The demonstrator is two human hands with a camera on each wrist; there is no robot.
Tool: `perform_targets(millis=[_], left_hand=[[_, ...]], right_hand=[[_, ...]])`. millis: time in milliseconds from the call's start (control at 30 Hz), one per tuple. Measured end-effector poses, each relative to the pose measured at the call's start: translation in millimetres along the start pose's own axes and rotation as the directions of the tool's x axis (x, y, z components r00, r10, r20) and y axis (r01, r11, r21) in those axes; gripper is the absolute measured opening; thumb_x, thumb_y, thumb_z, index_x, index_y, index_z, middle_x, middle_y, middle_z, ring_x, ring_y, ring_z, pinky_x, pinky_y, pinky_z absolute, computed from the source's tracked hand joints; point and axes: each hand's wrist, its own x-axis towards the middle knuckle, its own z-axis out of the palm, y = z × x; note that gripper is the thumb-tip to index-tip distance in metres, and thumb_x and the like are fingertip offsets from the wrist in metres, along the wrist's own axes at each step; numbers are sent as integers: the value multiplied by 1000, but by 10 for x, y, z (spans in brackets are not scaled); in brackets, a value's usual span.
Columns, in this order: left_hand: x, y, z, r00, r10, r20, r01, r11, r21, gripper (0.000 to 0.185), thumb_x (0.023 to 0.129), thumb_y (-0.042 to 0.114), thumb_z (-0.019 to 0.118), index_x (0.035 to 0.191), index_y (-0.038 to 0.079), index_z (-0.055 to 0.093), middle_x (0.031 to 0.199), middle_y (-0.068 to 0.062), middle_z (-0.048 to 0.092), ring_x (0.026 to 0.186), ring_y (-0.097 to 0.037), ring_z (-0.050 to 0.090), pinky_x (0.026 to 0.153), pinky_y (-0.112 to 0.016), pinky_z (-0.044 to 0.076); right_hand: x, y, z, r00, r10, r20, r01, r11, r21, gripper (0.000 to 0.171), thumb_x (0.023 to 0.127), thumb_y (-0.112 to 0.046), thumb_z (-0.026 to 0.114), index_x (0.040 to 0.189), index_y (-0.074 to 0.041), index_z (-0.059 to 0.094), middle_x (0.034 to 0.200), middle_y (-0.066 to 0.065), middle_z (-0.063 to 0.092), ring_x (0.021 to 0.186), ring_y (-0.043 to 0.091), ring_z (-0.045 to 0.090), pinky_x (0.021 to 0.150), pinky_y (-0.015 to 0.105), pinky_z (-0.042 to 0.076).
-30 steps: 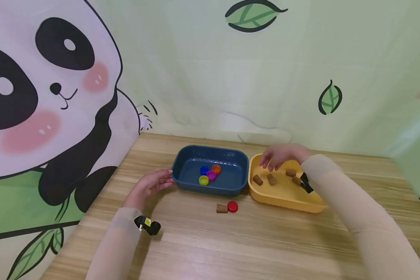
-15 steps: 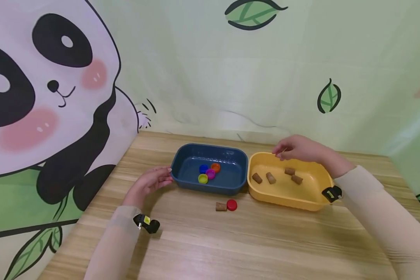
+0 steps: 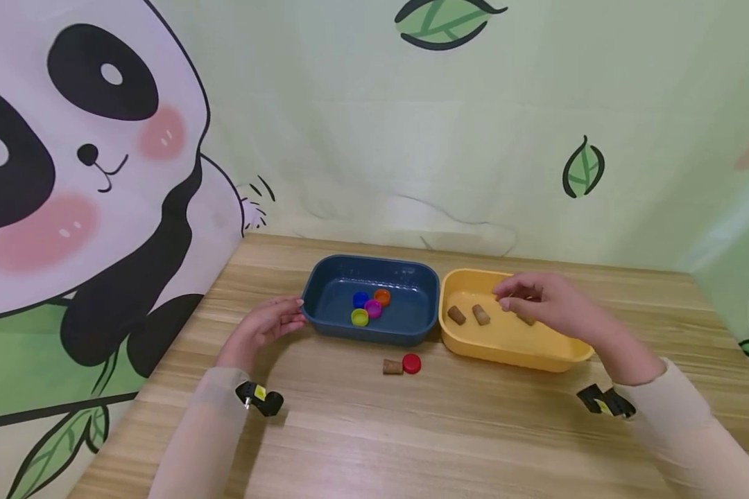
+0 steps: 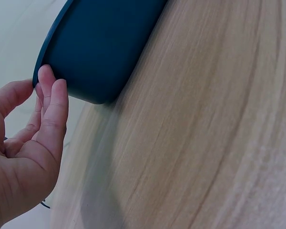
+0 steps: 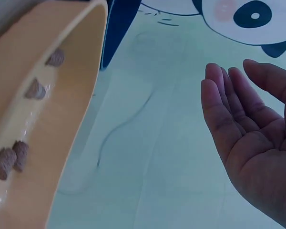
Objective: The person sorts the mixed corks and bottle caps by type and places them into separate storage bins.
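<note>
My left hand (image 3: 271,323) is at the left end of a dark blue tray (image 3: 421,298), thumb and fingers gripping its rim (image 4: 48,47). Several bottle caps lie in this tray: an orange cap (image 3: 382,298), a blue one, a magenta one and a yellow-green cap (image 3: 359,318). Over the yellow tray (image 3: 512,351) hovers my right hand (image 3: 546,301), its fingers loosely bent with nothing between them. Several corks lie on that tray's floor, among them a cork (image 3: 480,314) left of the hand; others are partly hidden beneath it in the head view.
In front of the trays, on the wooden table (image 3: 349,430), a loose cork (image 3: 392,367) lies beside a red cap (image 3: 411,363). The two trays stand side by side. A cloth backdrop (image 3: 349,138) with a panda and leaves hangs behind the table.
My right hand has drawn back from the left part of the yellow tray toward the right and nearer, still above the tray. The left hand stays at the blue tray.
</note>
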Motion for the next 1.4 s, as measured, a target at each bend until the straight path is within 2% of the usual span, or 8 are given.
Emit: perform_targets(millis=[167, 333, 567, 700, 867, 1067, 1267, 1400], left_hand=[[-11, 7, -8, 1000, -6, -8, 7, 1000, 19, 14, 108, 11, 47, 118, 3, 55, 79, 7, 72, 74, -4, 71, 74, -16, 63], [-16, 8, -7, 1000, -3, -9, 3, 1000, 21, 13, 108, 11, 48, 114, 6, 58, 80, 7, 72, 76, -4, 71, 75, -17, 63], [-9, -1, 7, 1000, 0, -3, 0, 1000, 12, 14, 108, 11, 48, 118, 3, 55, 79, 7, 72, 74, -4, 71, 75, -16, 63], [-3, -9, 6, 1000, 1, -6, 0, 1000, 12, 16, 108, 10, 49, 119, 1, 55, 79, 7, 73, 74, -4, 71, 74, -17, 63], [-5, -7, 0, 1000, 4, -7, -4, 1000, 14, 17, 108, 10, 48, 121, 0, 55, 79, 6, 72, 75, -4, 71, 74, -16, 63], [-15, 9, 9, 1000, 9, -7, -8, 1000, 24, 18, 108, 10, 48, 121, 1, 56, 79, 7, 73, 75, -4, 72, 75, -17, 63], [-10, 5, 15, 1000, 2, 2, -2, 1000, 31, 32, 108, 10, 47, 135, -8, 46, 80, 7, 72, 75, -3, 71, 76, -17, 63], [-14, 7, 12, 1000, 3, 0, -3, 1000, 28, 28, 108, 10, 48, 131, -5, 50, 79, 7, 72, 75, -3, 71, 76, -17, 63]], right_hand=[[-92, -21, 175, 999, -19, -34, 20, 999, 47, 20, 99, -11, 67, 115, -1, 71, 106, 12, 75, 87, 0, 63, 76, 16, 57], [-132, 19, 295, 999, -32, -27, 34, 996, 80, 19, 98, -10, 68, 114, 0, 72, 109, 16, 75, 88, -3, 62, 78, 16, 57], [-120, 42, 476, 1000, 1, 14, -2, 992, 126, 21, 98, -13, 68, 115, 0, 71, 106, 12, 72, 89, 8, 60, 76, 16, 56], [-107, 46, 649, 999, -7, 47, 1, 991, 131, 22, 98, -14, 68, 115, 1, 71, 103, 11, 74, 88, 6, 60, 75, 17, 55], [-68, 41, 846, 997, -32, 74, 24, 994, 109, 22, 98, -12, 67, 116, 1, 71, 104, 13, 75, 88, 3, 62, 78, 17, 56], [16, 17, 1065, 988, -84, 128, 79, 996, 43, 26, 97, -6, 65, 121, 5, 68, 114, 19, 74, 95, 17, 69, 83, 27, 62], [81, 25, 1264, 986, -84, 147, 86, 996, -6, 33, 96, -5, 66, 127, 5, 65, 124, 22, 70, 106, 31, 70, 90, 41, 63], [153, 43, 1367, 982, -121, 144, 132, 989, -67, 37, 93, -5, 70, 129, 5, 65, 125, 21, 70, 108, 35, 70, 94, 45, 62]])
